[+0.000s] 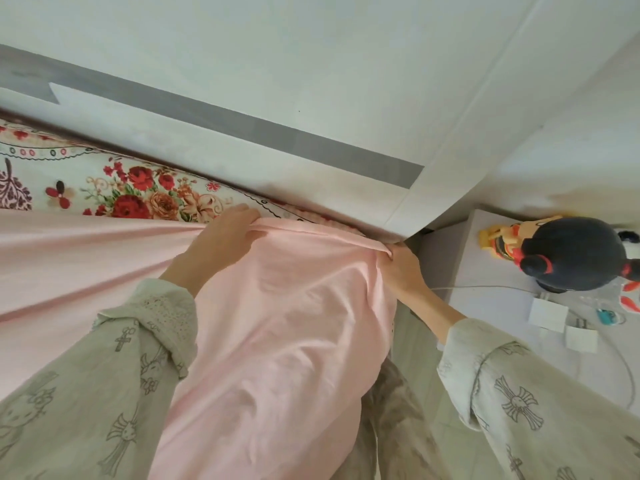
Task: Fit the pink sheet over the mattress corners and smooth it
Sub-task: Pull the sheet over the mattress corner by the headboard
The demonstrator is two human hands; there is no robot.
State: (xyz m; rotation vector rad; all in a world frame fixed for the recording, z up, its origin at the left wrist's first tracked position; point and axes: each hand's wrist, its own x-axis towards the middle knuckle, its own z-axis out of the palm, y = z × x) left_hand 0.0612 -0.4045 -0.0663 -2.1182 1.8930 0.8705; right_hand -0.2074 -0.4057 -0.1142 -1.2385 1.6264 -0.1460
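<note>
The pink sheet (284,306) covers the near corner of the mattress and hangs down its side. Its far edge lies bunched along the headboard. The flowered mattress cover (138,192) still shows bare beyond that edge, at the upper left. My left hand (221,237) grips the sheet's hem on top of the mattress, fingers curled over the fold. At the mattress corner beside the headboard, my right hand (401,268) pinches the same hem, with the fingertips hidden in the fabric.
A white and grey headboard (242,147) runs along the far edge of the bed. To the right stands a pale nightstand (485,258) with a dark-haired doll (568,251), white charger blocks (549,313) and a cable. The floor shows between bed and nightstand.
</note>
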